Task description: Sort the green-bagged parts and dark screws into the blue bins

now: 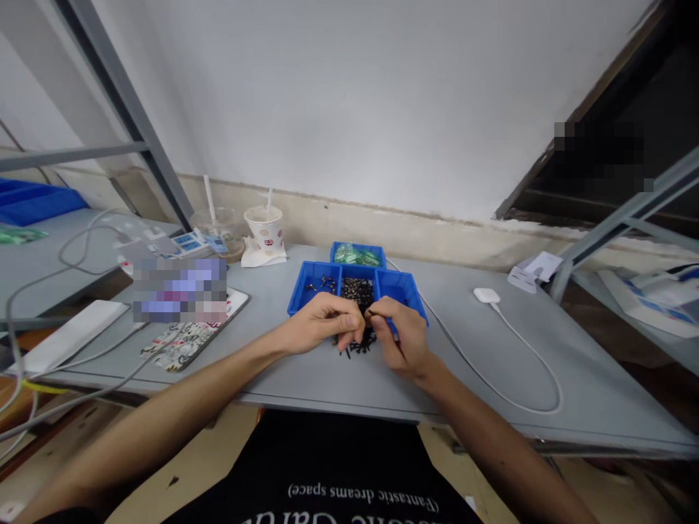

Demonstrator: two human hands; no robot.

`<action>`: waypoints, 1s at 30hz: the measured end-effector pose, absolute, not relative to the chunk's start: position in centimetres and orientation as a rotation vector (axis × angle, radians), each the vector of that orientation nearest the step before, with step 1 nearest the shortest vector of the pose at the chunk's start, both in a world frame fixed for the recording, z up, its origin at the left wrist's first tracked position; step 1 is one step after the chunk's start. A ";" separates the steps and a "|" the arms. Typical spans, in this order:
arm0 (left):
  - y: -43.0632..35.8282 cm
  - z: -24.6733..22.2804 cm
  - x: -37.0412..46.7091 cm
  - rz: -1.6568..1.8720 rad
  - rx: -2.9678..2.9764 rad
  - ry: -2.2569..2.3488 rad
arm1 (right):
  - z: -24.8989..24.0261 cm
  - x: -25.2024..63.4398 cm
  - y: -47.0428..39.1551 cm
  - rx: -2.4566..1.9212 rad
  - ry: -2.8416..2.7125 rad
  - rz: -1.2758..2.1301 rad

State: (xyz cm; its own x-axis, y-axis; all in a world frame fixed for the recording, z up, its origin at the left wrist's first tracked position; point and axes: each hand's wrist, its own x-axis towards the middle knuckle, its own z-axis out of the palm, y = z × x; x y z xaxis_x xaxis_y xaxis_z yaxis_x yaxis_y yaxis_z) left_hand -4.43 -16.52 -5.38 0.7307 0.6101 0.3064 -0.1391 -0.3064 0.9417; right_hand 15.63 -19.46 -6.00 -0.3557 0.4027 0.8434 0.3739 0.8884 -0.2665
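Note:
My left hand (328, 322) is closed, its fingers curled in front of a blue divided bin (295, 301); whatever it may hold is hidden. Close beside it, my right hand (403, 338) pinches a small dark part (372, 313) between thumb and forefinger. Small brass-and-black parts (357, 288) fill the bin's middle compartment. A few brass-coloured pieces (326, 282) lie in the left one. Below my hands, a loose pile of small black parts (360, 347) rests on the grey table (306, 378). The pieces are too small to name exactly.
Behind the bin stands another blue bin (334, 251) with green-tinted plastic bags (354, 255). Two drink cups (264, 229) with straws are at back left, near a patterned pad (178, 342). On the right, a white cable (524, 349) runs to a small white case (486, 295).

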 end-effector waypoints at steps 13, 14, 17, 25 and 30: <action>-16.5 -5.4 -4.5 0.844 1.695 0.343 | -6.0 15.7 -19.1 -0.518 -1.974 -0.124; -16.6 -5.4 -4.4 0.868 1.666 0.352 | -5.9 15.7 -19.1 -0.545 -1.961 -0.124; -16.7 -5.3 -4.4 0.929 1.630 0.352 | -5.9 15.9 -19.2 -0.628 -1.919 -0.138; -16.7 -5.5 -4.2 1.073 1.641 0.363 | -5.8 15.9 -19.0 -0.676 -1.926 -0.193; -16.6 -5.7 -4.2 1.216 1.747 0.444 | -5.8 15.8 -18.9 -0.661 -1.942 -0.195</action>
State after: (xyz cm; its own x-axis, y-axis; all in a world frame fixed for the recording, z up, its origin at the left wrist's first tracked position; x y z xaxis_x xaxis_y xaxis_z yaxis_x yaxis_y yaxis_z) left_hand -4.19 -16.61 -5.69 0.4439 0.7179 0.5363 -0.2032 -0.5022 0.8405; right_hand 15.77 -18.89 -5.76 -0.3195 0.3611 0.8761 0.5277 0.8357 -0.1520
